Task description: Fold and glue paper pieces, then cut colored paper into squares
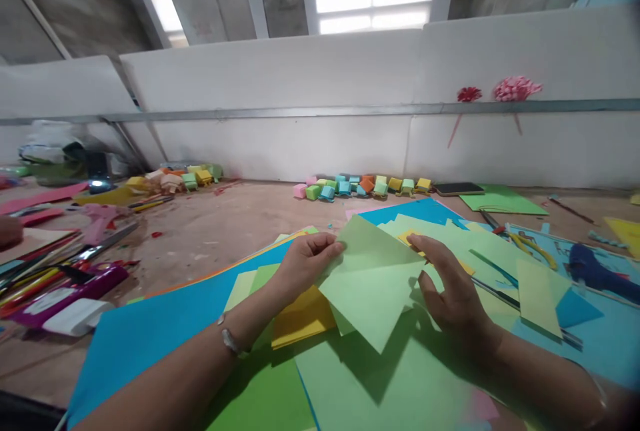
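A pale green square of paper (373,284), creased across its middle, is tilted above the worktable in front of me. My left hand (305,261) pinches its left corner between thumb and fingers. At the right corner is my right hand (455,291), its thumb and fingers apart around the paper's edge without closing on it. Beneath lie yellow-orange paper squares (303,317), a larger pale green sheet (410,377), a darker green sheet (265,384) and a big blue sheet (145,337).
Small folded paper pieces (345,187) line the back of the table. To the right are yellow-handled pliers (535,247), a dark blue glue gun (605,274) and a phone (457,189). A pink glue gun (97,221) and a purple-and-white object (70,304) lie left.
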